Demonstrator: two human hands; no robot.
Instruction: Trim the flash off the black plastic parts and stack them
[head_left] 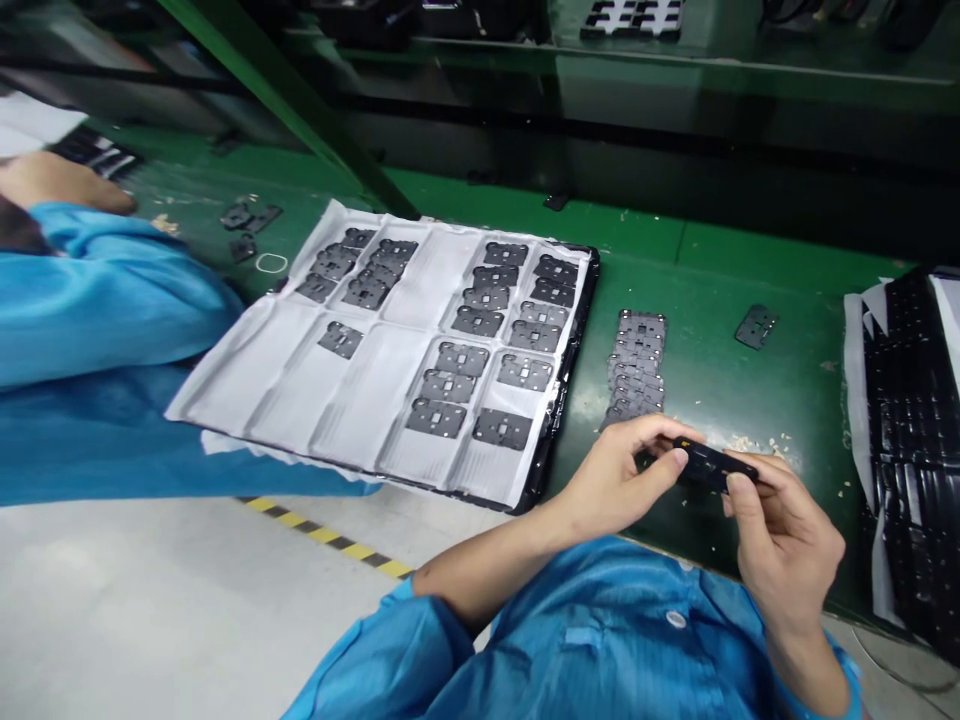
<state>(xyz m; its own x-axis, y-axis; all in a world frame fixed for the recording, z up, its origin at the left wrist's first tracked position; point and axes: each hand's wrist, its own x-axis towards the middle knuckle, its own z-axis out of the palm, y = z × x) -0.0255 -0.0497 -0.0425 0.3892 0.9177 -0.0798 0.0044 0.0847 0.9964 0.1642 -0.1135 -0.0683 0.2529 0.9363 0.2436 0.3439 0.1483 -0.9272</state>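
Observation:
Both my hands meet low in the view over the green bench. My left hand (619, 478) pinches one end of a small flat black part (709, 465), fingers closed on it. My right hand (780, 535) grips the other end of the same part with thumb and fingers. Just beyond the hands lies an overlapping row of dark grey plates (636, 368). To the left sits a black tray (574, 355) lined with white sheet, holding several rows of the same plates (495, 300).
A co-worker in a blue sleeve (97, 300) reaches over the bench at far left. A single loose plate (756, 327) lies at right. Stacked black trays (907, 440) stand at the right edge. A green frame post (300, 110) slants behind the tray.

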